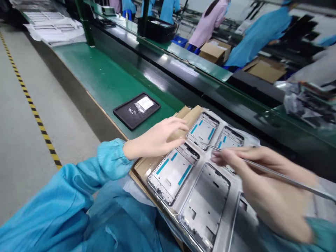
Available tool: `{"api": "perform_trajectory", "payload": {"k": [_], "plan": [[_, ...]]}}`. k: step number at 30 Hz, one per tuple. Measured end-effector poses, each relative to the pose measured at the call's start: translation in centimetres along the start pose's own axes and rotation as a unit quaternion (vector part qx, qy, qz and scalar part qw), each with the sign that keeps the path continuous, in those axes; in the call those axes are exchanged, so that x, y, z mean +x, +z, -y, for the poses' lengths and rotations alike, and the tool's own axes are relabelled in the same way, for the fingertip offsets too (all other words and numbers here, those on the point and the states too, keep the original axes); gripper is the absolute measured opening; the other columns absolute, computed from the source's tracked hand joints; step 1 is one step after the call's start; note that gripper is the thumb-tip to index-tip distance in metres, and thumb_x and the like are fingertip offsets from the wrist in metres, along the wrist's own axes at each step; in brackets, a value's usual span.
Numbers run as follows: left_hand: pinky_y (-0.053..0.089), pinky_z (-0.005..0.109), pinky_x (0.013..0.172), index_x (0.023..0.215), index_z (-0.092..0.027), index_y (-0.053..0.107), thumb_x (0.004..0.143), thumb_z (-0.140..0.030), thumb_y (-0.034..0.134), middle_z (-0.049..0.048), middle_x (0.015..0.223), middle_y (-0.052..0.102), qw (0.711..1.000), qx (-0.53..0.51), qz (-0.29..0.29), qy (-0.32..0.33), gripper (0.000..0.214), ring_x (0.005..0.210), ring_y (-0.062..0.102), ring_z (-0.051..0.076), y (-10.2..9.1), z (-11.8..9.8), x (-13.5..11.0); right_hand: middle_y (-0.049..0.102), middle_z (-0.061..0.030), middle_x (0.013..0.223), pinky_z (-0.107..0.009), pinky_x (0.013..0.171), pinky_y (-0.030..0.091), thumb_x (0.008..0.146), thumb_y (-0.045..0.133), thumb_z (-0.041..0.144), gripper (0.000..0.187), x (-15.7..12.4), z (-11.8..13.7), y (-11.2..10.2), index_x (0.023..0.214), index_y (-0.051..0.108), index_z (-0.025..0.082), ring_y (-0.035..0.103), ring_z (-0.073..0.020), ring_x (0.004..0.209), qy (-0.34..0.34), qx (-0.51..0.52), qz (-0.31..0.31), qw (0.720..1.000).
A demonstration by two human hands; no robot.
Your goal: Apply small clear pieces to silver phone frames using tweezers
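**Left hand** [153, 138]: fingers [173, 127] extended and loosely parted, holding nothing. Whether the tips touch the brown kraft paper [190, 117] beneath them cannot be told.

**Right hand** [270, 189]: motion-blurred; fingers [231, 155] closed narrowly around a slim steel pick [278, 174], its fine tip reaching left, just over the far-left phone frame.

**Phone frames**: four metal units in a clear plastic tray [249, 213], directly below and between both sets of fingers. Far-left frame [202, 131], far-right frame [229, 140] and near-left frame [173, 173] carry blue strips; near-right frame [204, 206] shows none and lies under the right fingers' left side.

**Surroundings**: left of the fingers, a black tray [123, 113] sits on a green workbench [105, 73]. Beyond the fingers, co-workers in blue gowns [258, 36] and a pink gown [207, 24] stand across the bench.
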State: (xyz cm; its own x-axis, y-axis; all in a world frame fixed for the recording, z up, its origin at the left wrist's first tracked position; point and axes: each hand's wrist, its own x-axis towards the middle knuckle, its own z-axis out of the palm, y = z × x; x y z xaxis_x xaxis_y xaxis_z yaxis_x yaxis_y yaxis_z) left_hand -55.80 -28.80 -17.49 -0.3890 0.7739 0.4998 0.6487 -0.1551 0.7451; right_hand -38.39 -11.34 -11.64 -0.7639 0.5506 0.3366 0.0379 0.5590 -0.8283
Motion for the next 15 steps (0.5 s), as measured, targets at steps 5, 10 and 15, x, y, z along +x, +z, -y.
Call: {"api": "perform_trajectory", "payload": {"k": [5, 10, 15], "plan": [[0.049, 0.045, 0.115, 0.109, -0.008, 0.071, 0.101, -0.016, 0.052, 0.0216, 0.134, 0.066, 0.972, 0.166, 0.161, 0.033, 0.022, 0.127, 0.063, 0.030, 1.5, 2.3, 1.9, 0.076, -0.0066, 0.073, -0.029, 0.057, 0.063, 0.083, 0.084, 0.057, 0.038, -0.1, -3.7, 2.6, 0.071, 0.073, 0.023, 0.074, -0.0228, 0.062, 0.011, 0.017, 0.037, 0.999], [0.052, 0.044, 0.112, 0.116, -0.010, 0.070, 0.101, -0.022, 0.054, 0.0206, 0.140, 0.065, 0.971, 0.182, 0.151, 0.029, 0.025, 0.129, 0.065, 0.031, 1.3, 1.7, 1.3, 0.076, -0.0045, 0.076, -0.029, 0.064, 0.062, 0.090, 0.079, 0.053, 0.034, -0.3, -5.6, 2.9, 0.073, 0.072, 0.024, 0.074, -0.0203, 0.067, -0.012, 0.002, 0.062, 0.998], [0.052, 0.047, 0.112, 0.121, -0.012, 0.068, 0.099, -0.023, 0.057, 0.0215, 0.148, 0.063, 0.970, 0.185, 0.154, 0.018, 0.027, 0.133, 0.065, 0.033, 1.0, 1.5, 0.8, 0.077, -0.0030, 0.080, -0.031, 0.068, 0.061, 0.091, 0.079, 0.048, 0.027, -0.3, -5.8, 3.0, 0.078, 0.073, 0.025, 0.074, -0.0200, 0.070, 0.009, -0.003, 0.057, 0.998]]}}
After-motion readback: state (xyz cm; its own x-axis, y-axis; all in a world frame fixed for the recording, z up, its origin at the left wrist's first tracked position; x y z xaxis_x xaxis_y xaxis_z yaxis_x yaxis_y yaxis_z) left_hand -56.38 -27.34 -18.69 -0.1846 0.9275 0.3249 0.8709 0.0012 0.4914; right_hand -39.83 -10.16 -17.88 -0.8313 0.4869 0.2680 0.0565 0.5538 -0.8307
